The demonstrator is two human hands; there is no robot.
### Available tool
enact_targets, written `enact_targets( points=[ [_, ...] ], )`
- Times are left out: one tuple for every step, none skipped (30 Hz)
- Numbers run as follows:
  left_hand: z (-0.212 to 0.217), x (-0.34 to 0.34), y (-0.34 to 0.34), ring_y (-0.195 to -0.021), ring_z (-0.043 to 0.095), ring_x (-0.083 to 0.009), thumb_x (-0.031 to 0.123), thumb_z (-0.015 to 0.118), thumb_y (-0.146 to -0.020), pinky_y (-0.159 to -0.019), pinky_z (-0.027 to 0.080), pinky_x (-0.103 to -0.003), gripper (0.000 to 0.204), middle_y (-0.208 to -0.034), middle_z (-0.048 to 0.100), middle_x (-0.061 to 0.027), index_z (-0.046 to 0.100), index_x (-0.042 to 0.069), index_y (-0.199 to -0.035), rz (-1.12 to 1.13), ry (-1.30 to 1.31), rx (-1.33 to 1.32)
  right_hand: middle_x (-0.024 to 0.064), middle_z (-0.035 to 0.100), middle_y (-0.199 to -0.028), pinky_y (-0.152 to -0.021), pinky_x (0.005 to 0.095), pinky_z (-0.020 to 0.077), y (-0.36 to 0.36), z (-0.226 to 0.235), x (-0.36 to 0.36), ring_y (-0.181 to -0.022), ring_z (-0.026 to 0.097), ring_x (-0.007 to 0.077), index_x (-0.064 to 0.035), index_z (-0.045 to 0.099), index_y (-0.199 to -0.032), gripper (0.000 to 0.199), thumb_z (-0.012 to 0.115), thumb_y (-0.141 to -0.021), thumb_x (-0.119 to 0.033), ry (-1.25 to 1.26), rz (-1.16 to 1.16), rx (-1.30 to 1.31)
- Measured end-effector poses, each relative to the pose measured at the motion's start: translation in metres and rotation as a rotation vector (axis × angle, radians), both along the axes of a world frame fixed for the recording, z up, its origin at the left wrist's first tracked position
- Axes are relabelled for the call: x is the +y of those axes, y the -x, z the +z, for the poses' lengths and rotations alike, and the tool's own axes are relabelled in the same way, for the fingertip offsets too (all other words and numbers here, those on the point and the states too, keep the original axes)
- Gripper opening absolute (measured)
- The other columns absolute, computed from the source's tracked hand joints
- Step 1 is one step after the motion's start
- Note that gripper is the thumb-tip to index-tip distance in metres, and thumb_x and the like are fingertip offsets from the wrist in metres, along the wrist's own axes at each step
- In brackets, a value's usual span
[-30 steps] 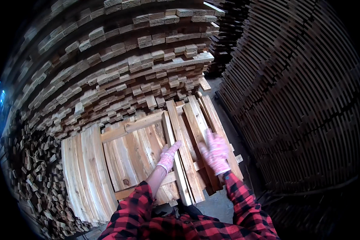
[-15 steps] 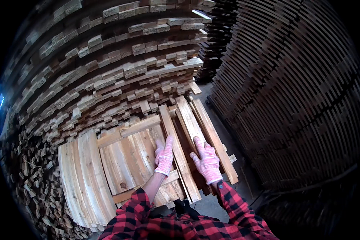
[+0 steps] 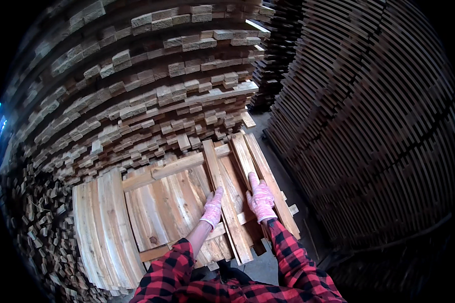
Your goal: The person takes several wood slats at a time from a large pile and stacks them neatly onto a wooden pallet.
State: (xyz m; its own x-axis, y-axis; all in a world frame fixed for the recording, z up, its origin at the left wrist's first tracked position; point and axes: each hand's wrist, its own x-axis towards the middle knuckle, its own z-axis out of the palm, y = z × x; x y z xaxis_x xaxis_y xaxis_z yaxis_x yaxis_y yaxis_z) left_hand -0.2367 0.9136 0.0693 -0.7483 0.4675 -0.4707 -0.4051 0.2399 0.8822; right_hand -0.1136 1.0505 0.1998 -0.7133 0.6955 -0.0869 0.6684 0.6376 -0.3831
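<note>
- The loose plank (image 3: 226, 202) lay lengthwise away from the person, its long axis running from near the body up toward the big stack of cut timber (image 3: 151, 86), tilted a little to the left at the far end.
- It rested on top of a pallet-like panel of boards (image 3: 156, 207), crossing that panel's cross batten (image 3: 184, 164) near the far end.
- The left hand (image 3: 212, 208), in a pink patterned glove, sat flat against the plank's left edge, fingers stretched out and pointing away; it pressed on the wood rather than wrapping round it.
- The right hand (image 3: 260, 198), gloved the same, lay palm down with straight fingers on the boards just right of the plank, over a second narrow slat (image 3: 243, 154); whether its thumb hooked an edge could not be told from this view.
- The plank ran between the two hands, with the left one touching it and so the nearer.
- Both forearms wore a red and black checked shirt (image 3: 288, 262).
- To the right stood a tall dark stack of slatted pallets (image 3: 369, 126), well apart from the hands, with bare floor (image 3: 273, 129) between.
</note>
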Motion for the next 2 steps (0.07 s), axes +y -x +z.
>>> enact_targets(
  points=[
    [-0.003, -0.002, 0.001, -0.152, 0.025, -0.0322, 0.071, 0.056, -0.091, -0.124, 0.018, -0.037, 0.105, -0.162, 0.031, -0.0215, 0.025, -0.006, -0.156, -0.001, 0.018, 0.013, 0.0218, 0.056, -0.135, -0.098, 0.0509, 0.0502, 0.002, -0.004, -0.002, -0.12, 0.058, 0.0432, -0.0235, 0.035, -0.155, 0.075, 0.07, -0.089, -0.029, 0.017, -0.009, 0.009],
    [0.011, 0.002, -0.003, -0.152, 0.022, -0.0384, 0.078, 0.049, -0.089, -0.125, 0.011, -0.044, 0.102, -0.162, 0.032, -0.0191, 0.026, 0.009, -0.16, -0.11, 0.108, 0.015, 0.0223, 0.055, -0.136, -0.1, 0.0498, 0.0493, -0.005, -0.011, 0.006, -0.123, 0.057, 0.0431, -0.0236, 0.032, -0.157, 0.077, 0.07, -0.089, -0.031, 0.066, -0.041, 0.014]
  ],
)
